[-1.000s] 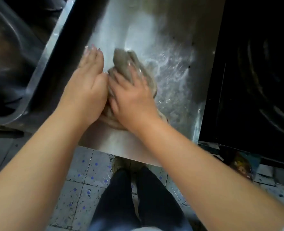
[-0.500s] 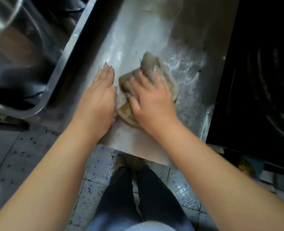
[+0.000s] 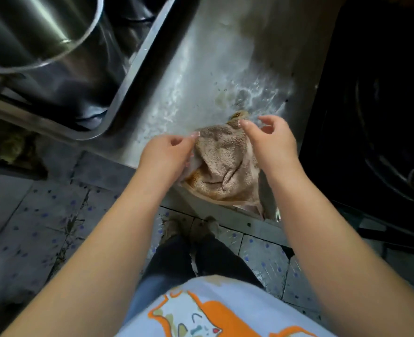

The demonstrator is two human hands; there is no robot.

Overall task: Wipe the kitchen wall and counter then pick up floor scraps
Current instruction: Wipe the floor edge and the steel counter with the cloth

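A damp brown cloth (image 3: 223, 164) lies bunched at the front edge of the wet steel counter (image 3: 201, 76), one corner hanging over the edge. My left hand (image 3: 167, 156) pinches the cloth's left edge between thumb and fingertips. My right hand (image 3: 271, 142) is at the cloth's right side, fingers curled, pinching its upper corner. A wet, streaked patch with a brown smear (image 3: 242, 98) lies on the counter just beyond the cloth.
A steel sink (image 3: 118, 98) with a large metal pot (image 3: 38, 32) in it lies to the left. A black stove (image 3: 376, 105) borders the counter on the right. Below are speckled floor tiles (image 3: 43, 215), with my legs and shoes.
Both hands pressed flat on the cloth before; now they have pulled it back to the front edge and lifted to pinch its edges. The view has shifted back.
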